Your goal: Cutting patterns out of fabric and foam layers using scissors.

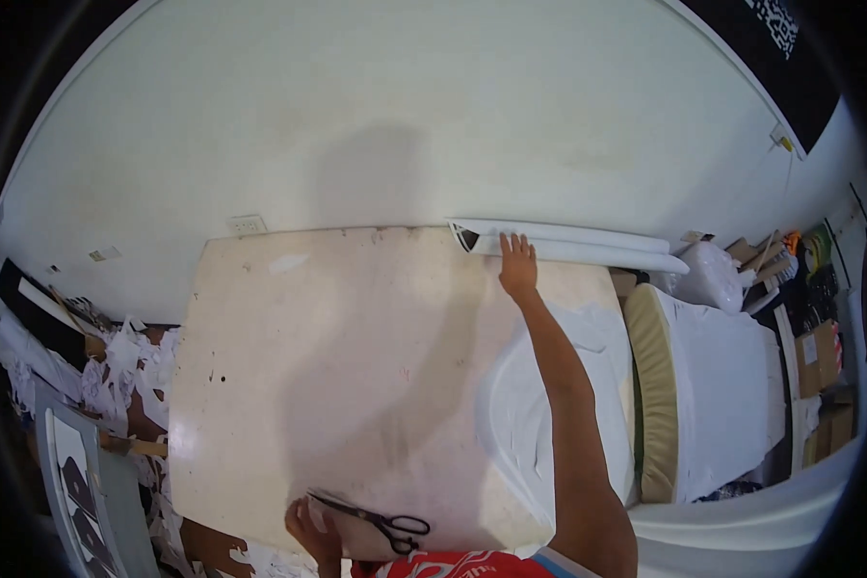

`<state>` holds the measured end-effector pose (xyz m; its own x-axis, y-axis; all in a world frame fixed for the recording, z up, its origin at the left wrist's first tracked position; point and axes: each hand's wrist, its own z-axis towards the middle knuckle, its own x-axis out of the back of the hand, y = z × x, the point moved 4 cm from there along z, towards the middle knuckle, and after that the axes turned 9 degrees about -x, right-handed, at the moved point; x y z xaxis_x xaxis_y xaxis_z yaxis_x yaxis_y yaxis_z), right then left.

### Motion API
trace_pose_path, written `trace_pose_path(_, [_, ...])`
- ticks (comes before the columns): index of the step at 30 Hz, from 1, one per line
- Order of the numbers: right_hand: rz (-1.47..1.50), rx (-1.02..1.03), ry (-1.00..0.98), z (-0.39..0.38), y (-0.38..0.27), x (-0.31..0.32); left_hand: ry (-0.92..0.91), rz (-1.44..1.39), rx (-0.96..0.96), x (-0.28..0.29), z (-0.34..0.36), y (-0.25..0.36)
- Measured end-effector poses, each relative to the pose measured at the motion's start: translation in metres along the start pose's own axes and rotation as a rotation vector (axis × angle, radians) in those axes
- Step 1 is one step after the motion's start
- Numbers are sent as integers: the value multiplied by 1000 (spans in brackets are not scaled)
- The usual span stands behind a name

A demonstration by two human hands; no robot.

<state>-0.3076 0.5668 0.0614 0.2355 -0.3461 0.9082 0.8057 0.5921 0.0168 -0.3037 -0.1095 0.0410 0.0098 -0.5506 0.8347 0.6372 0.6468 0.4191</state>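
My right hand reaches to the far side of the table. Its fingers lie outstretched on a long white roll of sheet material, not wrapped round it. The roll rests along the wall, and a dark printed patch shows at its left end. At the near edge, my left hand rests with bent fingers and its thumb apart, gripping nothing that I can see. Beside it lies a pair of black-handled scissors, the blade tips toward that hand.
A crumpled clear plastic sheet covers the table's right part under my arm. Farther right stands a white-covered stack with a yellowish side, then cardboard boxes. White scraps litter the floor at left, near a grey frame.
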Motion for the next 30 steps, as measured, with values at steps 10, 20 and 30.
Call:
trace_pose_path(10, [95,384,-19,-12,-44,6,-139,-393,-220,-25,113,85])
trace_pose_path(20, [-284,7,-346,-16,32,-34,-190,-489,-188,-18,117,77])
trace_pose_path(30, [-245,19,-183,19,17,25,-270,-570,-27,-21,120,66])
